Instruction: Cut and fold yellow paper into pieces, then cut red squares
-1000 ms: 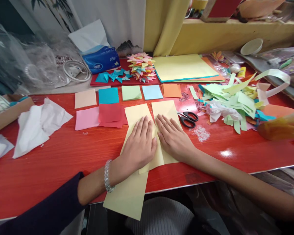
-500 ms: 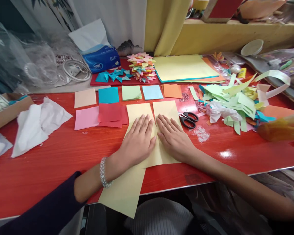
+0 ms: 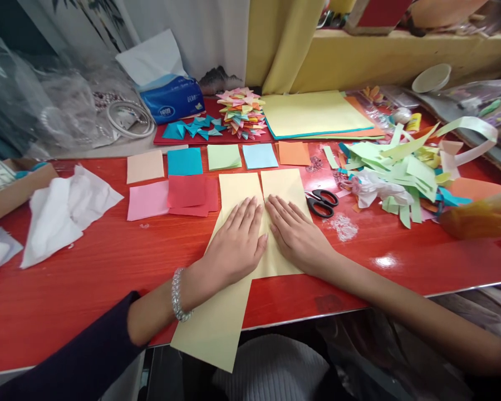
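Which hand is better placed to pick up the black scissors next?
Right, probably. The right hand lies flat on the yellow paper with the scissors just beyond its fingertips; the left hand is farther off, across the right.

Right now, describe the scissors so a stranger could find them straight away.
On the red table, look just beyond the fingertips of the right hand, which presses yellow paper. The scissors lie there, closed: the only black-handled tool, left of the green paper scraps.

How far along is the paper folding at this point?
Done: a stack of folded multicoloured paper stars sits at the back. In hand: left hand and right hand lie flat on two pale yellow paper strips. Left: the small coloured paper squares remain unfolded.
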`<action>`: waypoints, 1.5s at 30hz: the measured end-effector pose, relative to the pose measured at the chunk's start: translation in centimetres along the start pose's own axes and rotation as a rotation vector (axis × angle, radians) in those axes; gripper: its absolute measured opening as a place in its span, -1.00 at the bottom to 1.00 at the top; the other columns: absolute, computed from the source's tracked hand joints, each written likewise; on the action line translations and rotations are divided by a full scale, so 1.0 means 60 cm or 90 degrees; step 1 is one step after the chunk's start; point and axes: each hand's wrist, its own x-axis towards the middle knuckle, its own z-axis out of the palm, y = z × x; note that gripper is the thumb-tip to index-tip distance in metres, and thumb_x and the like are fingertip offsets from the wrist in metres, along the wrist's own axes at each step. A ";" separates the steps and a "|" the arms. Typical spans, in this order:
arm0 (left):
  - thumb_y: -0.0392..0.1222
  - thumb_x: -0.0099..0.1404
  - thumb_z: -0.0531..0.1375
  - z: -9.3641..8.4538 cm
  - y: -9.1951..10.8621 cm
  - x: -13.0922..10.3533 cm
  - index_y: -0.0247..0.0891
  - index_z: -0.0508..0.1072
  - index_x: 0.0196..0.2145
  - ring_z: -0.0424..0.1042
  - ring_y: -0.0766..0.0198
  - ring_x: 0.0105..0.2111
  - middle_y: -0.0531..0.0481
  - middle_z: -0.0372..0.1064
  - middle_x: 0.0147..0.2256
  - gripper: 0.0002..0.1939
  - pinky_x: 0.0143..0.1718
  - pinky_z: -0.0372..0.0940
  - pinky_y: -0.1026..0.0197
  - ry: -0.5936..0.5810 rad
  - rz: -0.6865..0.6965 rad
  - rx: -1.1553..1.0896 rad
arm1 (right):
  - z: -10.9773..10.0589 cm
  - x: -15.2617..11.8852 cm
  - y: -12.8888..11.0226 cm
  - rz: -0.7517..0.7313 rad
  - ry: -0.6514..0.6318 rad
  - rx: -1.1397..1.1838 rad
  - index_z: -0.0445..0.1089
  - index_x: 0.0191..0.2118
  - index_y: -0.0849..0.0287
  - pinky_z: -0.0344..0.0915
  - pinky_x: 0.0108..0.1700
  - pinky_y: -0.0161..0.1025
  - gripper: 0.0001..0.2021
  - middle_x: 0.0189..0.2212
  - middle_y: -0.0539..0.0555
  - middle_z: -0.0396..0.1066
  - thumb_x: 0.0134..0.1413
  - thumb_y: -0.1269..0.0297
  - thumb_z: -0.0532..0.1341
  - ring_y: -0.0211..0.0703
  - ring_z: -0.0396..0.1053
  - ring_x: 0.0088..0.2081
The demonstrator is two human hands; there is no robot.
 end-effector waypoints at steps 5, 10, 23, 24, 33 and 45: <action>-0.12 0.39 -0.22 0.000 0.009 -0.002 -0.58 -0.08 0.26 -0.28 0.07 0.30 -0.31 -0.23 0.30 -0.40 0.29 -0.22 0.02 0.020 -0.023 -0.009 | -0.001 -0.001 -0.004 0.019 0.001 -0.012 -0.02 0.28 0.45 -0.16 0.31 -0.08 -0.48 0.30 0.24 -0.12 0.29 0.31 -0.22 -0.09 -0.19 0.31; -0.12 0.38 -0.20 0.003 0.014 -0.002 -0.59 -0.04 0.25 -0.25 0.05 0.30 -0.33 -0.20 0.29 -0.41 0.29 -0.18 -0.01 0.045 -0.036 -0.026 | 0.002 -0.002 -0.006 0.031 0.006 0.009 -0.04 0.29 0.40 -0.17 0.31 -0.06 -0.48 0.30 0.22 -0.13 0.28 0.30 -0.21 -0.12 -0.21 0.32; -0.12 0.39 -0.19 0.004 0.016 -0.002 -0.59 -0.06 0.26 -0.25 0.04 0.30 -0.33 -0.21 0.29 -0.40 0.29 -0.20 0.00 0.032 -0.049 -0.016 | 0.001 -0.002 -0.007 0.042 0.004 -0.002 -0.02 0.28 0.44 -0.18 0.31 -0.07 -0.48 0.30 0.22 -0.13 0.28 0.29 -0.22 -0.11 -0.19 0.31; -0.13 0.38 -0.19 0.005 0.016 -0.002 -0.60 -0.06 0.25 -0.25 0.03 0.30 -0.34 -0.21 0.29 -0.40 0.29 -0.20 0.00 0.033 -0.048 -0.016 | 0.001 -0.002 -0.007 0.042 0.004 -0.004 -0.02 0.28 0.45 -0.18 0.31 -0.08 -0.48 0.30 0.22 -0.13 0.28 0.30 -0.22 -0.11 -0.19 0.31; -0.13 0.38 -0.19 0.004 0.017 -0.004 -0.60 -0.05 0.25 -0.25 0.05 0.29 -0.34 -0.20 0.29 -0.41 0.29 -0.19 0.00 0.037 -0.049 -0.025 | -0.001 -0.003 -0.008 0.046 -0.002 -0.007 -0.02 0.28 0.45 -0.17 0.31 -0.08 -0.48 0.30 0.22 -0.14 0.29 0.30 -0.23 -0.11 -0.19 0.31; -0.14 0.38 -0.19 0.002 0.017 -0.005 -0.60 -0.05 0.25 -0.25 0.04 0.30 -0.34 -0.21 0.29 -0.40 0.29 -0.20 0.00 0.033 -0.054 -0.030 | -0.002 -0.006 -0.007 0.055 -0.013 -0.019 -0.04 0.28 0.45 -0.16 0.30 -0.07 -0.47 0.30 0.21 -0.14 0.29 0.29 -0.23 -0.09 -0.19 0.32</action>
